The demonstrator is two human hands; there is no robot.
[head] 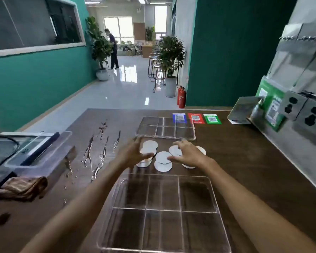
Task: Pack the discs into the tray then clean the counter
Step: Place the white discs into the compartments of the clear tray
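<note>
Lying in a loose white cluster on the brown counter (pixel 245 161), the discs (pixel 163 157) sit between two clear divided trays, the near tray (pixel 215 201) at six o'clock of them and the far tray (pixel 166 127) at twelve. Left hand (pixel 133 154) comes in at nine o'clock, fingers curled round a small stack of discs, while the right hand (pixel 188 155) at three o'clock hovers over the pile with fingers spread, fingertips touching the top discs! Out wider, spilled water (pixel 97 152) streaks the counter at nine o'clock, a crumpled brown cloth (pixel 23 187) lying beyond at eight o'clock.
</note>
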